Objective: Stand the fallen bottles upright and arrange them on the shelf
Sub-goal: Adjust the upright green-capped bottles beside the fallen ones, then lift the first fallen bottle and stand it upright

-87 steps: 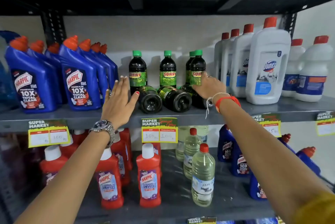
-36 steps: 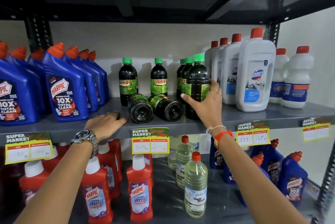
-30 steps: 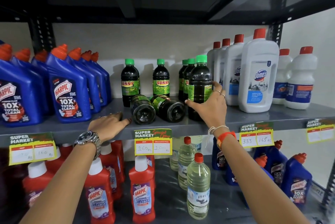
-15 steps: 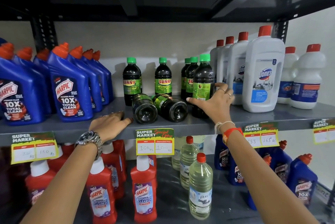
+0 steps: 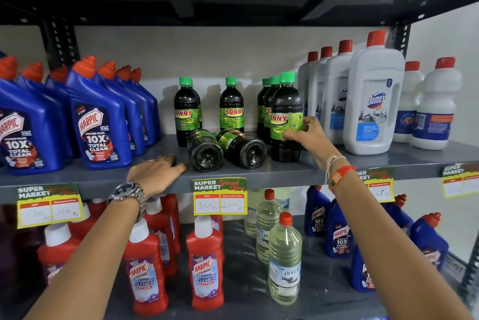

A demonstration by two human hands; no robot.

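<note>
Head view: the right hand (image 5: 304, 135) has its grip on the front upright Sunny bottle (image 5: 286, 117), fingers wrapped round the green label from the bottle's right side, thumb across the lower edge of the label. That bottle stands upright on the grey shelf (image 5: 285, 172) with its green cap on top. Just behind the grip, two more upright Sunny bottles (image 5: 267, 107) line up toward the wall. Right of the grip stands a row of white Domex bottles (image 5: 373, 102) with red caps. Left of the grip, two fallen Sunny bottles (image 5: 239, 147) lie side by side on the shelf, touching each other, bases toward the camera; the nearer one lies just beside the held bottle. Behind them two further bottles (image 5: 186, 110) stand upright near the wall. Further left, the left hand (image 5: 155, 174) rests palm down on the shelf's front edge, its grip closed on nothing, fingertips just beside the left fallen bottle's base. Beyond it stand blue Harpic bottles (image 5: 98, 123).
</note>
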